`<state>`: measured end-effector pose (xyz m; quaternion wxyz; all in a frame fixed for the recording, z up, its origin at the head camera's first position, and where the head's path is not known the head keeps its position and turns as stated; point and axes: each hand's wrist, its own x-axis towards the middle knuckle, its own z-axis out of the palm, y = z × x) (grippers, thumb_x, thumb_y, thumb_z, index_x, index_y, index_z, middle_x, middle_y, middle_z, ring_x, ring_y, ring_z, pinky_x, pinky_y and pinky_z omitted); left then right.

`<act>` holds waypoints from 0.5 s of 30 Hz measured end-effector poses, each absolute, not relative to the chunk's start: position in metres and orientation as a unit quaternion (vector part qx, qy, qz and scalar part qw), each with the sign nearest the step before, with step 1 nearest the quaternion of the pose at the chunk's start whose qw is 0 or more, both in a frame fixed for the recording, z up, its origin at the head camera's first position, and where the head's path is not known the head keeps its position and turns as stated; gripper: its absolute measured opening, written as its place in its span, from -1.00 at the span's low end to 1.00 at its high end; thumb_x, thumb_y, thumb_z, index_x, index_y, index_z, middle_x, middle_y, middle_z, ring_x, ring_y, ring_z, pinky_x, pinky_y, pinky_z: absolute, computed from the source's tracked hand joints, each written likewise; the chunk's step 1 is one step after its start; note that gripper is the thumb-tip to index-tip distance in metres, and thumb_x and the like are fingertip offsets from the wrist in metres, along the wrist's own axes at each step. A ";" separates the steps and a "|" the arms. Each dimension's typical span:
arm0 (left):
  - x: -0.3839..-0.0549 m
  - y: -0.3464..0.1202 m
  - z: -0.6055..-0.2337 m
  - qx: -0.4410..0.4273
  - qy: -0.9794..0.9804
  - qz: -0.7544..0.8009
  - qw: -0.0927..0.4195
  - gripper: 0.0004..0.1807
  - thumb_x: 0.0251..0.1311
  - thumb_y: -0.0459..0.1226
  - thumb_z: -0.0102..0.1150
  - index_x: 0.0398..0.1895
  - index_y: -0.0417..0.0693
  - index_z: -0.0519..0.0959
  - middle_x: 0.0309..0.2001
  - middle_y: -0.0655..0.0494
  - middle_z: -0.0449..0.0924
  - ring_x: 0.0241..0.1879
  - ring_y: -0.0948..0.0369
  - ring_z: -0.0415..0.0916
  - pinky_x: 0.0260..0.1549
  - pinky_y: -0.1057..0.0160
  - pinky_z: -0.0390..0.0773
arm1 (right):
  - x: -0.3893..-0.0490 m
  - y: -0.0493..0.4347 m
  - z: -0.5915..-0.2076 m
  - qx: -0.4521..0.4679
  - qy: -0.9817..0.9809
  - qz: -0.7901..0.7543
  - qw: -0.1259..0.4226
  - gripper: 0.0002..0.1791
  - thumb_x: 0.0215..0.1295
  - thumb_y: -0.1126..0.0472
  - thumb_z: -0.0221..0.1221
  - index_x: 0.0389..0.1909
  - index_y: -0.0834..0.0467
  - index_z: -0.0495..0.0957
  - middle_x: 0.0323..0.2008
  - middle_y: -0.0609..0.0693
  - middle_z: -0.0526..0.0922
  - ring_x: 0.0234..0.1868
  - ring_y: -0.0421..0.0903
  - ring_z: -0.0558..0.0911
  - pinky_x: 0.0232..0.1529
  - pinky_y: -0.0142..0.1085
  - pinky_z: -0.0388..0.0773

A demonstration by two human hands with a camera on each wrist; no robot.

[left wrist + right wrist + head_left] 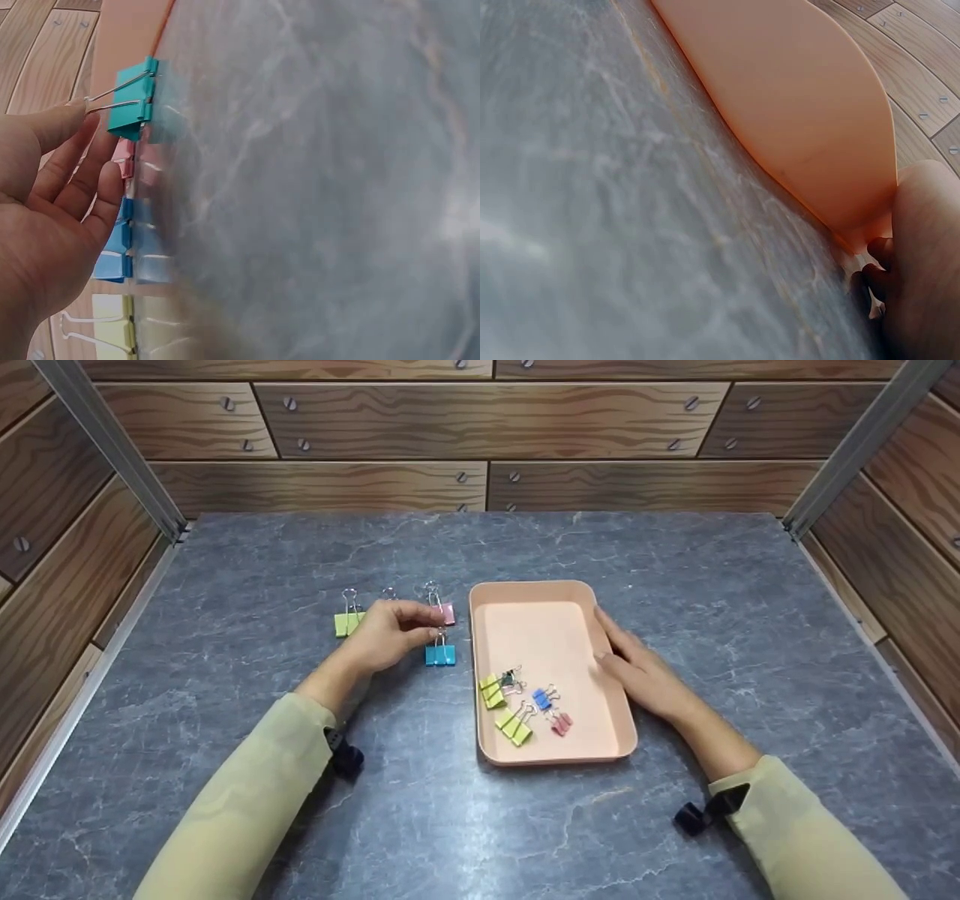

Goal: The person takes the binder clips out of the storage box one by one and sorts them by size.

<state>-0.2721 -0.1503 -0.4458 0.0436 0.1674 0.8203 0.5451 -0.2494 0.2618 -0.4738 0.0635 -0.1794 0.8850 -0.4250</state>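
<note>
My left hand (390, 636) pinches the wire handles of a blue binder clip (440, 655) just left of the peach tray (480, 600). In the left wrist view that clip (133, 101) looks teal, with thumb and fingertips at its handles. Behind the hand stand a pink binder clip (448, 613) and a yellow-green one (349, 624). A blue clip (114, 244) shows in the left wrist view but is mostly hidden from the head view. My right hand (649, 675) holds the tray's right side, thumb over the rim, fingers along the outer wall.
Inside the tray's near half lie several smaller clips, among them a yellow-green clip (514, 729), a small blue clip (542, 699) and a red-pink clip (560, 724). The grey marbled table (300, 810) is bounded by wood-patterned walls (375, 420).
</note>
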 end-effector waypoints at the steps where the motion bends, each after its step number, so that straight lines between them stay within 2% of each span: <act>1: -0.272 -0.151 -0.443 0.166 0.824 0.541 0.043 -0.77 0.35 -0.49 0.34 0.03 -0.36 0.74 -0.01 -0.17 0.78 -0.08 0.14 0.68 -0.09 0.38 0.65 | -0.249 0.262 -0.474 -0.179 0.885 -0.425 0.063 -0.25 0.66 -0.07 0.02 0.73 -0.22 -0.04 0.69 0.09 0.02 0.66 0.17 0.00 0.59 0.24 -0.08; 9: -0.268 -0.151 -0.414 0.179 0.840 0.510 0.035 -0.77 0.42 -0.42 0.32 0.07 -0.28 0.75 -0.01 -0.13 0.78 -0.08 0.13 0.68 -0.06 0.24 0.66 | -0.249 0.262 -0.474 -0.178 0.884 -0.428 0.063 -0.25 0.67 -0.03 0.03 0.73 -0.21 -0.03 0.69 0.08 0.01 0.67 0.17 -0.01 0.60 0.23 -0.09; 15: -0.261 -0.137 -0.395 0.227 0.829 0.508 0.050 -0.78 0.42 -0.40 0.33 0.07 -0.18 0.77 -0.02 -0.04 0.79 -0.07 0.15 0.71 -0.02 0.17 0.69 | -0.249 0.261 -0.472 -0.177 0.887 -0.421 0.060 -0.25 0.66 -0.03 0.03 0.73 -0.17 -0.03 0.69 0.10 0.02 0.66 0.20 -0.01 0.59 0.27 -0.09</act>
